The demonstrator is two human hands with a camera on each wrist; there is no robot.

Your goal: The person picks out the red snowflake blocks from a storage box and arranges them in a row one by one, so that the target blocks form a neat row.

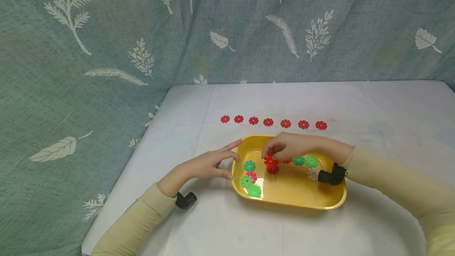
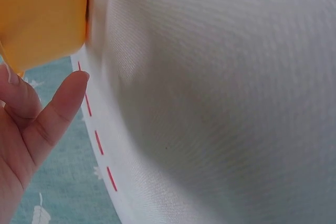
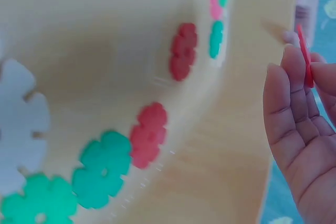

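My right hand (image 1: 296, 145) pinches a red notched, flower-shaped plastic disc (image 3: 305, 57) between thumb and fingers, above the yellow tray (image 1: 288, 204). In the head view, a darker red disc (image 1: 272, 170) lies on the tray floor just below it. My left hand (image 1: 209, 164) is at the tray's left end, fingers spread, fingertips at the rim. Along the tray's far side lie another red disc (image 3: 149, 136), a teal disc (image 3: 103, 170) and a light green disc (image 1: 311, 161). A whitish disc (image 1: 313, 174) shows beside the right wrist's black camera.
Several red discs (image 1: 268, 122) form a row on the white tabletop (image 1: 199, 224) behind the tray. Green discs (image 1: 254, 190) and a pink disc (image 1: 252, 176) cluster in the tray's left end. Leaf-patterned green cloth (image 1: 227, 23) hangs behind and to the left.
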